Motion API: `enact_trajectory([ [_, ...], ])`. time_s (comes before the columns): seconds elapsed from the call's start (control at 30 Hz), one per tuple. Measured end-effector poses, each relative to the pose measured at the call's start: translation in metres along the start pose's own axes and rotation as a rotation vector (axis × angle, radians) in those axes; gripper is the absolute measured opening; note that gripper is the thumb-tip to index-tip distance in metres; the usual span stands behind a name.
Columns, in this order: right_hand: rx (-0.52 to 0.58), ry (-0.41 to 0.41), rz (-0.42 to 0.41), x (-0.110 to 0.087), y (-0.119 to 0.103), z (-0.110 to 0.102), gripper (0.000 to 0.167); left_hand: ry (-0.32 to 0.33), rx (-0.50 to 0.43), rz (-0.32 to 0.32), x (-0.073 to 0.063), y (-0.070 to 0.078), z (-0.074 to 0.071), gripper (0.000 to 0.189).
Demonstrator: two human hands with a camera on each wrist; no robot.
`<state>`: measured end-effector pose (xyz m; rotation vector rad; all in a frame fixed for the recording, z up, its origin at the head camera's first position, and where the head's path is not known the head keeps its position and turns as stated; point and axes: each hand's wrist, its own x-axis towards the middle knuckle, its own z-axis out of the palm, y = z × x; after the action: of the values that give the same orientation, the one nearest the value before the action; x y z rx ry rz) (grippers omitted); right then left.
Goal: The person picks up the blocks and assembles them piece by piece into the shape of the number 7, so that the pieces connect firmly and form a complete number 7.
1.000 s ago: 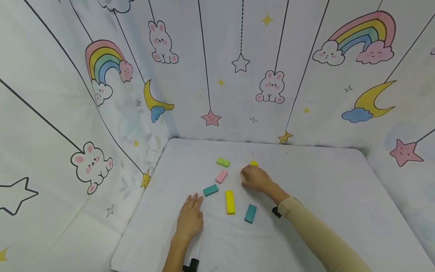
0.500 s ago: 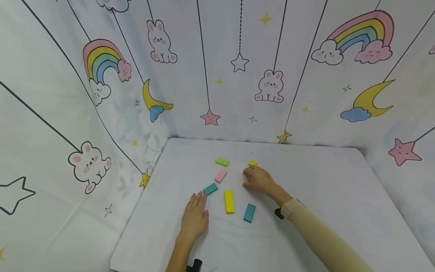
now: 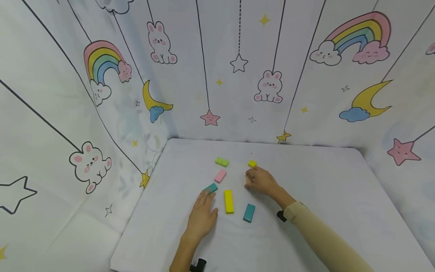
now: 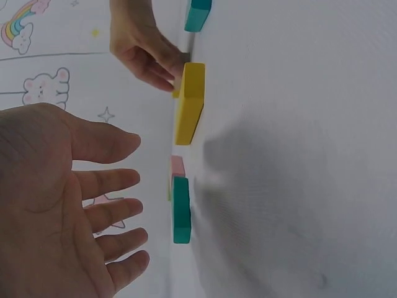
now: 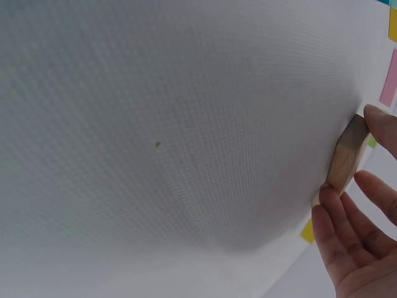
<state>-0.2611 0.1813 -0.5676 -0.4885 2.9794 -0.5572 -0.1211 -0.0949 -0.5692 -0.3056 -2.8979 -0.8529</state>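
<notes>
My right hand (image 3: 261, 180) pinches a plain wooden block (image 5: 348, 152) between thumb and fingers, low at the tabletop. In the head view the hand hides most of that block. Just beyond its knuckles lies a small yellow block (image 3: 252, 163). My left hand (image 3: 201, 219) reaches forward with fingers extended and thumb spread. Its fingertips overlap the near end of a teal block (image 3: 212, 187) in the head view. From the left wrist, the palm faces the camera, holds nothing, and a gap shows between fingers and the teal block (image 4: 181, 211).
A long yellow block (image 3: 229, 201) lies between the hands, with a second teal block (image 3: 249, 213) to its right. Farther back are a pink block (image 3: 220, 176) and a lime-green block (image 3: 222, 161). A patterned curtain (image 3: 190, 75) rises behind the white table (image 3: 323, 181).
My left hand has moved right and forward, until its fingertips overlap the teal block. My right hand has shifted slightly right, still pinching the wooden block.
</notes>
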Motion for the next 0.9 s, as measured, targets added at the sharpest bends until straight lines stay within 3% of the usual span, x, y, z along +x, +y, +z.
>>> enact_trajectory([
  [0.9, 0.008, 0.078, 0.030, -0.025, 0.011, 0.003, 0.058, -0.097, 0.006, 0.126, 0.009, 0.028, 0.016, 0.054],
])
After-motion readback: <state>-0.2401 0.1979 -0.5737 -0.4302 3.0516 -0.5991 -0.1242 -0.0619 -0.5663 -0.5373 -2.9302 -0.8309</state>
